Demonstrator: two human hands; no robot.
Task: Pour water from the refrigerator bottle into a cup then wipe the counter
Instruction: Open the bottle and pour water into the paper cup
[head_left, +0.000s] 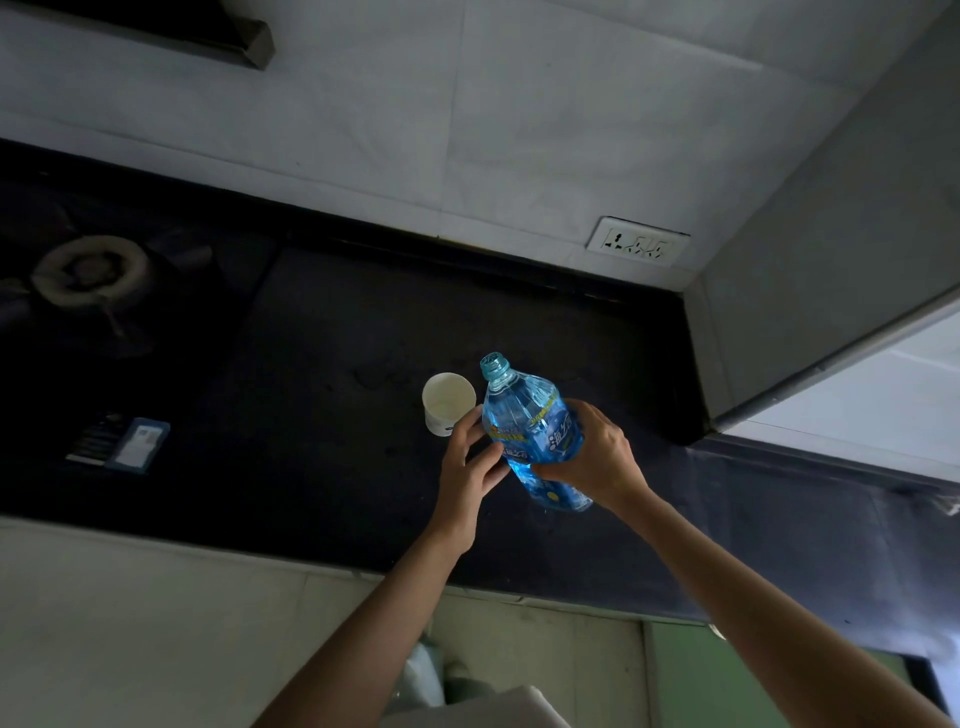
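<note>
A blue clear plastic bottle with its cap off stands tilted over the dark counter, its open neck pointing up and back. My right hand grips its body from the right. My left hand touches the bottle's left side, thumb and fingers loosely bent; whether it holds the cap is hidden. A white paper cup stands upright on the counter just left of the bottle, with a little water in its bottom.
A gas burner sits at the far left of the counter. A small blue-and-white box lies near the front left. A wall socket is behind. A grey cabinet side stands right. Droplets speckle the counter behind the cup.
</note>
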